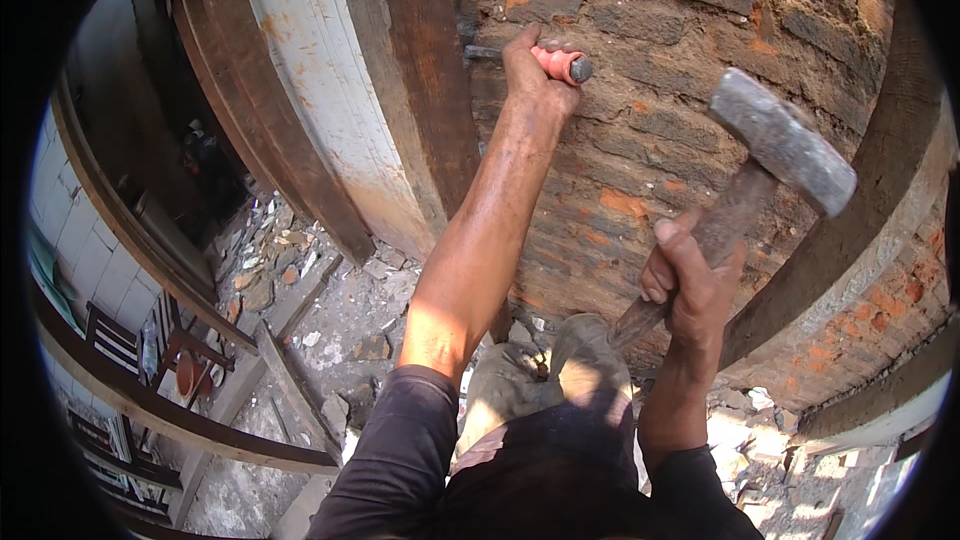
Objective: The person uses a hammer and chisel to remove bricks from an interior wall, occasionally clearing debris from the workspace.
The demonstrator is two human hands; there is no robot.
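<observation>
My left hand (538, 72) is wrapped round a chisel (555, 63) with a red-orange grip. Its dark metal struck end faces me, and its shaft points left toward the edge where the brick wall (640, 130) meets a brown wooden post (425, 50). The chisel's tip is too hard to make out there. In my right hand (695, 280) is a sledgehammer (785, 140), gripped by its worn wooden handle. The heavy grey head is raised to the right of the chisel, apart from it.
A white board (320, 80) stands left of the post. Rubble (290, 250) and loose timber (300, 390) lie on the floor at the left. A curved-looking beam (850, 210) borders the wall at right. A wooden chair (150, 340) stands at far left.
</observation>
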